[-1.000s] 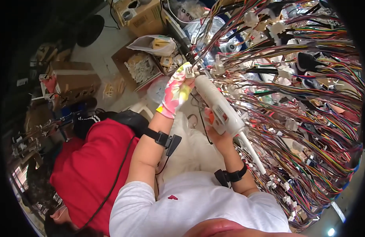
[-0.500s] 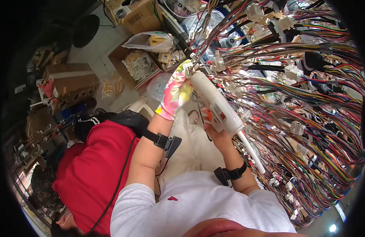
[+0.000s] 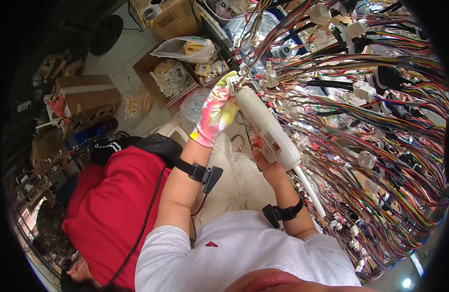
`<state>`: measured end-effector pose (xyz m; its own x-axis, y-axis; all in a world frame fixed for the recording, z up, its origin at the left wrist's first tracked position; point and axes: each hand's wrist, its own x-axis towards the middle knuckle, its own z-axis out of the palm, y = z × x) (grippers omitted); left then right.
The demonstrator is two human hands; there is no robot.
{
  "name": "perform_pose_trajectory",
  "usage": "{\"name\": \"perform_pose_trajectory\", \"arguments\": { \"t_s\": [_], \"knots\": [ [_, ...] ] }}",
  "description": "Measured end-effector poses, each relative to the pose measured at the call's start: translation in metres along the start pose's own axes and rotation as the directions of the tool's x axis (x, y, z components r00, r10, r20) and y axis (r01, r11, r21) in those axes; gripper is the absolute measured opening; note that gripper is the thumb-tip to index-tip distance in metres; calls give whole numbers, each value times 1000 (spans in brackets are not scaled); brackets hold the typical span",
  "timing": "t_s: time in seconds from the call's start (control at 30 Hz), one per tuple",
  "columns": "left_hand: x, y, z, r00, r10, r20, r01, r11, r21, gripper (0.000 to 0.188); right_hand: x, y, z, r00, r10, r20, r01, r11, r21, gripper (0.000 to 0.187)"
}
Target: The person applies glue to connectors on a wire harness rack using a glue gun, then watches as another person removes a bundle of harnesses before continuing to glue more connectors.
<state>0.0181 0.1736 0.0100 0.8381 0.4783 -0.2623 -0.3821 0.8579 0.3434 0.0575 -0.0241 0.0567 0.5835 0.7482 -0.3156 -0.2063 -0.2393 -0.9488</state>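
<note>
My left hand [image 3: 214, 112], in a flower-patterned glove, is closed with its fingertips around a white plastic connector [image 3: 232, 83] that has wires on it. My bare right hand [image 3: 267, 159] is wrapped around the handle of a white glue gun [image 3: 270, 129] with an orange trigger. The gun's ribbed front end is right beside the connector; whether its tip touches is hidden. From its rear a long white stick [image 3: 309, 191] slants down to the right. Bundles of coloured wires [image 3: 380, 121] with white connectors hang to the right of the gun.
An open cardboard box [image 3: 173, 80] of small white parts stands ahead on the left, a plastic bag on its edge. A person in a red top [image 3: 122, 209] bends close at my left. Another carton [image 3: 86, 100] and a fan [image 3: 105, 35] stand farther left.
My hands keep their grips on the connector and the glue gun. The gun's body and rear stick have shifted very slightly; little else differs.
</note>
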Motion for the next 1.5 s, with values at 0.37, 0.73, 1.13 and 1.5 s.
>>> {"name": "perform_pose_trajectory", "arguments": {
  "t_s": [0.37, 0.73, 1.13, 1.5],
  "knots": [
    [2, -3, -1, 999, 2, -45, -3, 1000, -12, 42, 0, -4, -2, 1000, -29, 12, 29, 1000, -7, 36],
    [2, -2, 2, 1000, 17, -7, -17, 999, -41, 45, -1, 0, -3, 999, -39, 4, 39, 999, -14, 34],
    [3, -3, -1, 999, 1, -42, -5, 996, -90, 41, -2, -7, 1, 1000, 11, -14, -11, 999, 41, 29],
    [0, -3, 2, 999, 9, -51, -11, 999, -44, 41, -5, 5, -2, 999, -50, -13, 49, 997, -65, 30]
  ]
}}
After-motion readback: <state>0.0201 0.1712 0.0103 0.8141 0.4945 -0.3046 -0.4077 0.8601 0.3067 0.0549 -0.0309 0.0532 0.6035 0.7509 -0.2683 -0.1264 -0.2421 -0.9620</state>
